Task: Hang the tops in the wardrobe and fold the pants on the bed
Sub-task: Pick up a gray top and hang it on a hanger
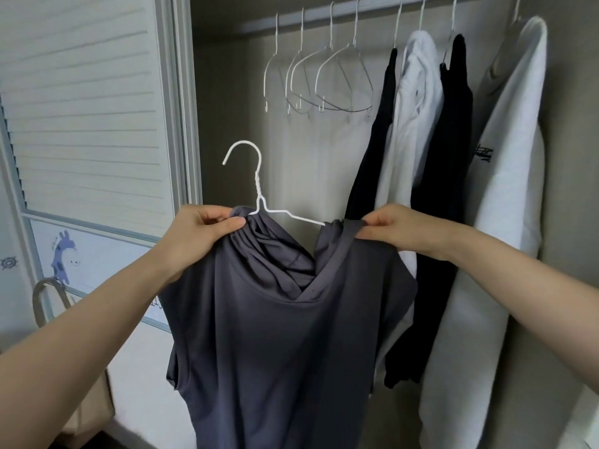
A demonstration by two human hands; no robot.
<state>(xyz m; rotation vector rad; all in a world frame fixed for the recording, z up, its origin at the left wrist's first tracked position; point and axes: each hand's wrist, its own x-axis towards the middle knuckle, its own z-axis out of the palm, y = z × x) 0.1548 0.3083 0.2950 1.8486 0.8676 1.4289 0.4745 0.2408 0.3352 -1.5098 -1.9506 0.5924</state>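
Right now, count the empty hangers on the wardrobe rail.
4: empty hangers bunched at the rail's left end, overlapping, so another may hide.

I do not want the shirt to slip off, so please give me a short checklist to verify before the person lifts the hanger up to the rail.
1. Left hand holds the grey shirt at its left shoulder: ok.
2. Right hand pinches the shirt's right shoulder: ok.
3. Shirt sits evenly on the white hanger: not ok, the cloth is bunched at the neck and part of the right wire arm is bare.
4. Hanger hook is free and upright: ok.
5. Free place on the rail: ok, there is a gap between the empty hangers and the hung clothes.
6. Hanger's left arm is inside the shoulder: cannot tell, hidden.
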